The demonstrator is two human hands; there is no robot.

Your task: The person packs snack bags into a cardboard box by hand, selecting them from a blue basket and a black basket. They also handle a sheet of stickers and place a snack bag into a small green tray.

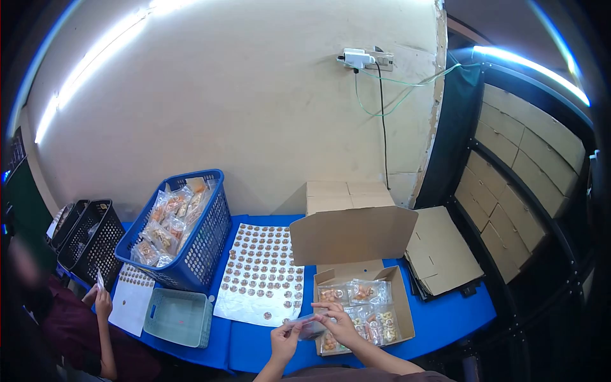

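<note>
My left hand (284, 342) pinches one end of a clear plastic packet (308, 327) in front of me. At the packet's other end, the fingers of my right hand (337, 326) close on it; what is inside the packet is hard to make out. Just beyond and partly under my right hand stands an open cardboard box (408, 312), with several filled clear packets (370, 292) lying in it. Left of the box lies a white sheet (238, 308) carrying rows of round brown stickers (266, 260).
A blue basket (202, 264) heaped with packets and a grey-green tray (178, 340) stand to the left. Farther left a co-worker (70, 331) holds a small packet beside black crates (95, 239). Flattened cardboard (443, 251) is stacked at right.
</note>
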